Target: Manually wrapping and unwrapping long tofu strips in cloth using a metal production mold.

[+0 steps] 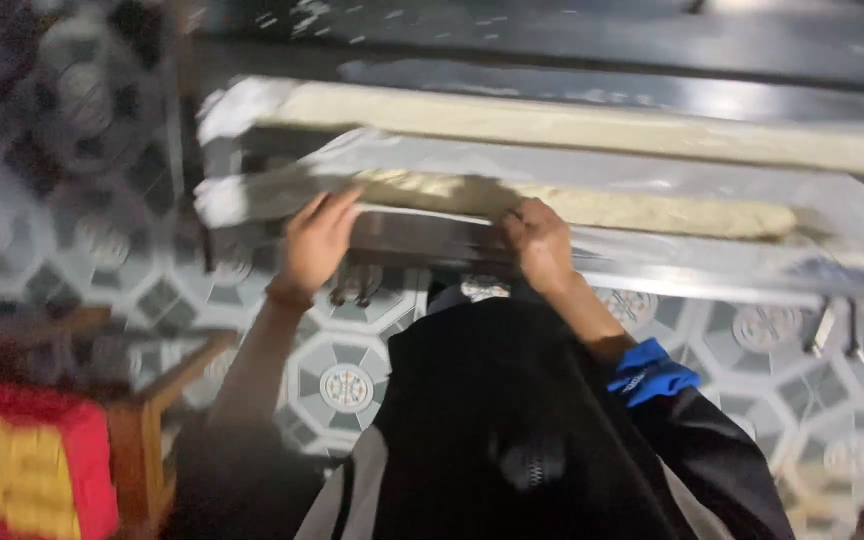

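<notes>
Two long pale strips of dough lie on a steel table (652, 268) under clear plastic sheeting (832, 215). The near strip (652, 208) runs along the table's front edge; the far strip (572, 125) lies behind it. My left hand (318, 240) rests at the front edge, fingers spread over the near strip's left part. My right hand (539, 240) presses with curled fingers on the same strip near its middle. Whether either hand pinches the plastic is blurred.
A patterned tile floor (347, 385) lies below the table. A wooden stool (147, 420) with a red and yellow cushion (22, 465) stands at the lower left. My dark jacket (492, 420) fills the lower middle. Metal brackets (837, 330) hang under the table at right.
</notes>
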